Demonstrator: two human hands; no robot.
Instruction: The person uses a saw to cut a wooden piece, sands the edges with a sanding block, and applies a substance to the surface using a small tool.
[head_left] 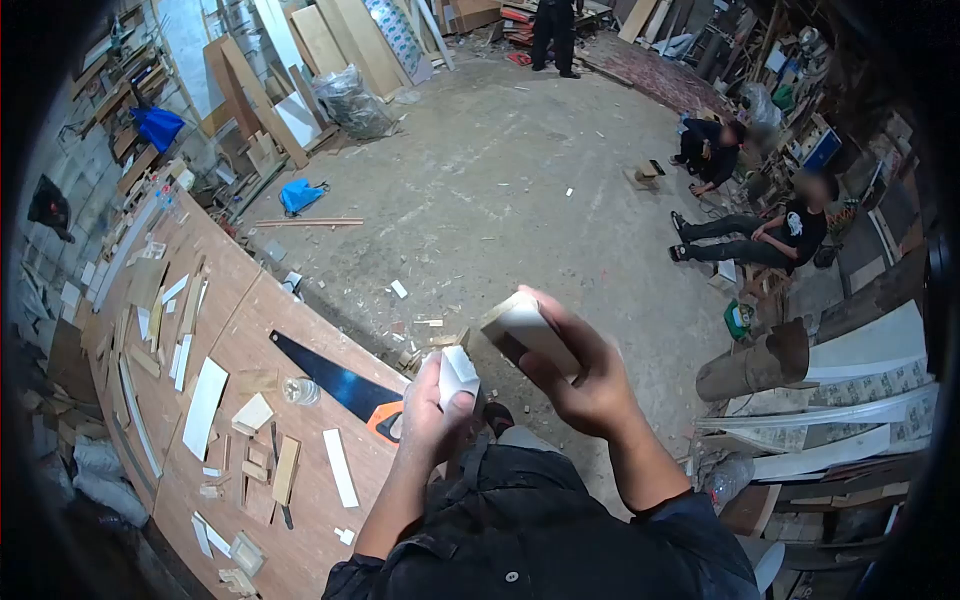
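My left hand is closed around a small white angular block, its top end sticking out past the thumb. In my right hand I grip a larger rectangular wooden block with a pale face, tilted above and to the right of the white piece. The two blocks are apart. On the workbench, just left of my left hand, lies a hand saw with a dark blade and an orange-and-black handle. A clear jar stands close to the blade.
White strips, wood offcuts and a thin tool are scattered over the bench. Boards lean at the back wall. Two people sit on the right; another person stands far back. Scraps litter the concrete floor.
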